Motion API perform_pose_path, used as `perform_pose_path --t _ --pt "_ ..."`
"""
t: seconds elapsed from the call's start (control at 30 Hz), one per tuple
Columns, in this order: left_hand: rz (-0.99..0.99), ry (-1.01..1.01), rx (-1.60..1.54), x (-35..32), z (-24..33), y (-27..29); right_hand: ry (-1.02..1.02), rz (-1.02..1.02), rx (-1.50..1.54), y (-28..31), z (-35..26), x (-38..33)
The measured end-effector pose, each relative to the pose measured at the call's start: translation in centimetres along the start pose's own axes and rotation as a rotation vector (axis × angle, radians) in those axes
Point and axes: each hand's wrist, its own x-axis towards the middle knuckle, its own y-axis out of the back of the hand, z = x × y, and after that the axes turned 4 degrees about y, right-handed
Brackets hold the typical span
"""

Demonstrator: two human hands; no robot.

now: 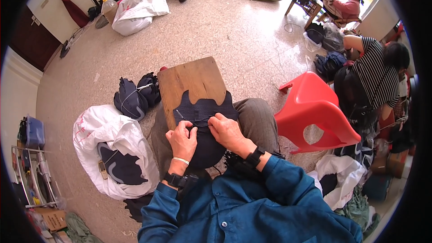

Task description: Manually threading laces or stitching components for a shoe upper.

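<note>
head view: speckled stone floor (pixel 234 27), big room, other people seated at the top right. wooden board (pixel 191 83) rests on the person's lap, sticking out forward. dark navy fabric piece (pixel 204 112) lies across the board's near end and over the knees. left hand (pixel 182 140) closed, pinching the fabric's middle; right hand (pixel 227 131) closed on the fabric just beside it, hands almost touching. white sack (pixel 103 135) on the floor at left, open, dark pieces inside, red marks on its side. tied bundles of dark pieces (pixel 135 95) between sack and board. another white sack (pixel 137 6) at top left. red plastic stool (pixel 315 110) tipped over at right.
</note>
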Motion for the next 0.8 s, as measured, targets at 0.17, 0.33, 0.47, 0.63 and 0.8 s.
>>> perform_pose_path --t 0.17,0.33,0.47,0.63,0.8 --pt "0.078 -0.068 0.044 -0.1 -0.4 -0.3 -0.005 0.084 0.013 0.1 0.3 -0.2" --pt "0.017 -0.014 0.030 0.1 -0.2 -0.2 -0.029 0.153 0.000 0.6 0.8 -0.8" --pt "0.008 0.009 0.019 0.3 -0.2 0.0 -0.065 0.186 0.033 0.4 0.9 -0.6" --pt "0.033 -0.002 0.021 1.1 -0.7 -0.1 -0.075 0.181 0.017 0.0 1.0 -0.8" --pt "-0.016 0.130 0.109 4.7 1.1 0.6 -0.025 0.182 0.017 -0.1 1.1 -1.2"
